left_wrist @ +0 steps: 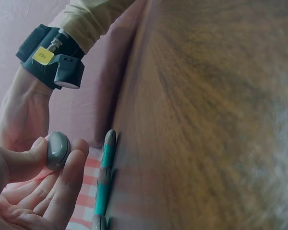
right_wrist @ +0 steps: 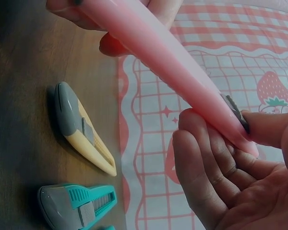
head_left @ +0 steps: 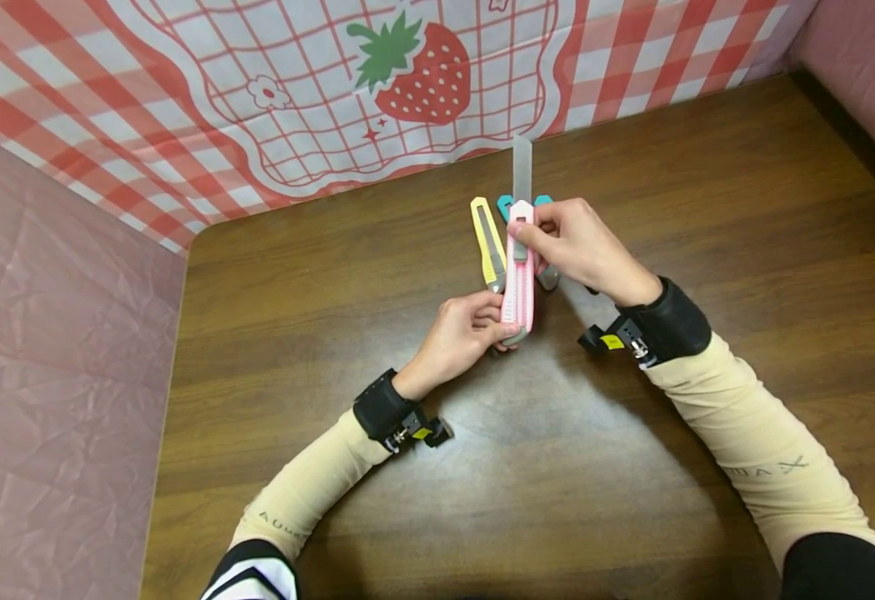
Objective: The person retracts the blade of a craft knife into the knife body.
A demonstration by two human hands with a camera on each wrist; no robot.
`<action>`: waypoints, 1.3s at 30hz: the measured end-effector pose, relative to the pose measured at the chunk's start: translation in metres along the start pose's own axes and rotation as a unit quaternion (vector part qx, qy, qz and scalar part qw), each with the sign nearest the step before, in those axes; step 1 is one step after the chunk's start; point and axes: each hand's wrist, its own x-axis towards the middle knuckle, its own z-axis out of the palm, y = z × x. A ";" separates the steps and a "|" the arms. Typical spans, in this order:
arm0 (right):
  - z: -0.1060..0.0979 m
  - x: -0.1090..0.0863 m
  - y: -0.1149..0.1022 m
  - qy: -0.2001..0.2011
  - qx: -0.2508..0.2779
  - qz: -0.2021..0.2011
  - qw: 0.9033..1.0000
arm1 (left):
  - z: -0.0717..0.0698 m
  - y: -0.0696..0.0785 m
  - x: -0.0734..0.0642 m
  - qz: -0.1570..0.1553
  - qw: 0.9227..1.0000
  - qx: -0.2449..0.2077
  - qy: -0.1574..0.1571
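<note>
A pink box cutter (head_left: 518,293) is held above the table between both hands, its long blade (head_left: 522,169) extended toward the back wall. At the cutter's grey tail end (left_wrist: 58,151), my left hand (head_left: 456,335) pinches it between thumb and fingers. My right hand (head_left: 582,247) grips the body near the blade end, with the thumb right at the dark slider (right_wrist: 236,113) and fingers curled beneath. Behind it on the table lie a yellow box cutter (right_wrist: 86,136) and two teal box cutters (right_wrist: 74,208), partly hidden by the pink one in the head view.
The cutters lie on a brown wood-grain table (head_left: 295,292). A checked strawberry cloth (head_left: 422,75) hangs along its back edge. Pink cloth (head_left: 55,350) covers the left side, and more hangs at the far right. Each wrist wears a black camera band (head_left: 387,408).
</note>
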 end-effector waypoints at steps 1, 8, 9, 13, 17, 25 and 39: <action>0.000 0.000 0.000 -0.001 -0.002 0.001 1.000 | 0.000 0.000 0.000 0.000 1.000 0.000 0.001; -0.001 -0.001 -0.001 -0.013 -0.004 0.011 1.000 | 0.002 0.000 -0.001 -0.004 1.000 -0.005 -0.003; -0.001 -0.001 0.000 -0.014 -0.004 0.012 1.000 | 0.002 0.000 -0.001 -0.004 1.000 -0.006 -0.004; 0.000 -0.001 0.000 -0.025 0.003 0.013 1.000 | 0.003 -0.002 -0.001 -0.005 1.000 -0.010 -0.005; 0.001 -0.001 0.001 -0.048 0.037 0.025 0.998 | 0.002 -0.002 0.000 -0.011 1.000 -0.018 -0.009; 0.003 0.000 0.005 -0.061 0.056 0.038 0.996 | 0.000 -0.006 0.002 -0.016 0.999 -0.029 -0.027; 0.005 0.001 0.005 -0.048 0.038 0.032 0.998 | -0.001 -0.022 0.006 -0.021 0.999 -0.026 -0.018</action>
